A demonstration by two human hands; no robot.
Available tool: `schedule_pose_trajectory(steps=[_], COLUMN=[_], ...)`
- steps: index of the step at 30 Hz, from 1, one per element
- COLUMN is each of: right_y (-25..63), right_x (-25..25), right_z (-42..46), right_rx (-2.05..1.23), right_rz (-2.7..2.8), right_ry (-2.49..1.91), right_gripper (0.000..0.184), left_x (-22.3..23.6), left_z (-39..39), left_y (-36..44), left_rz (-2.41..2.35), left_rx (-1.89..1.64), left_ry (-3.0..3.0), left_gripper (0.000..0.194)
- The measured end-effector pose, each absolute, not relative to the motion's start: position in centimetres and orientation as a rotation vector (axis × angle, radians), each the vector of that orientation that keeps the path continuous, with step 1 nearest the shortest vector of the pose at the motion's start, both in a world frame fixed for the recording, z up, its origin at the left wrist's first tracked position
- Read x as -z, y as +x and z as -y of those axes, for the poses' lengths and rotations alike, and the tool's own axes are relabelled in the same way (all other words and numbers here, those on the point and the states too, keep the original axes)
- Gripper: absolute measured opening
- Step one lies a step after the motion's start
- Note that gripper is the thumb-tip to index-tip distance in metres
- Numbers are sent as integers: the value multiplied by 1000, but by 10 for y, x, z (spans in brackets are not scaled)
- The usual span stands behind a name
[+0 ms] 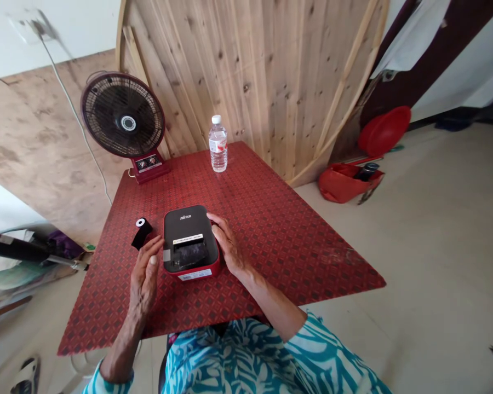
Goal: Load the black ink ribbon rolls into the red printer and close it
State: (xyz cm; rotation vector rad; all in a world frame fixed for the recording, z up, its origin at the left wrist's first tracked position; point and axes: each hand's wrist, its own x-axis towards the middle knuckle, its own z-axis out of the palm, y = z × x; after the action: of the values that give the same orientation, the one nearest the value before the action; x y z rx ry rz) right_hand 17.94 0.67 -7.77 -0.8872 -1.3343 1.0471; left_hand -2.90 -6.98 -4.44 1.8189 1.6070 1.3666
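A red patterned tabletop (281, 241) is spread before the wooden boarding, with a desk fan (123, 116) and a water bottle (217, 143) placed toward its far edge. Near its front edge, a black-and-red compact printer (191, 243) is held between both hands, its dark recess facing the wearer. The right hand (228, 243) is laid over the printer's right side, its fingers (219, 227) loosely together and draped on the casing. The left hand (144, 276) is raised just beside the left side, its fingers (152, 251) slightly spread and curved (contact with the casing cannot be told). Nothing is pinched. A small black roll (142, 232) with a white core is left just beyond the left fingers.
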Motion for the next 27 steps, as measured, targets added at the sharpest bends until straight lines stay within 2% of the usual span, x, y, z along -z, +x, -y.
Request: schedule_pose_trajectory(steps=[3, 7, 16, 27], right_y=[177, 176, 174, 172], right_x=[83, 87, 90, 92], right_z=[-1, 2, 4, 2], right_rx=[-1058, -1066, -1070, -1053], right_rz=[1292, 1265, 1238, 1244], right_ry=[-900, -933, -964, -950], right_gripper=[40, 46, 46, 46], left_x=[51, 53, 39, 44], left_z=[64, 54, 44, 44], left_y=[-28, -30, -29, -25], left_rz=[-1517, -1320, -1133, -1169], left_rx=[-1401, -1348, -1271, -1325], left_ry=[1360, 1093, 934, 970], left_gripper=[50, 56, 57, 58])
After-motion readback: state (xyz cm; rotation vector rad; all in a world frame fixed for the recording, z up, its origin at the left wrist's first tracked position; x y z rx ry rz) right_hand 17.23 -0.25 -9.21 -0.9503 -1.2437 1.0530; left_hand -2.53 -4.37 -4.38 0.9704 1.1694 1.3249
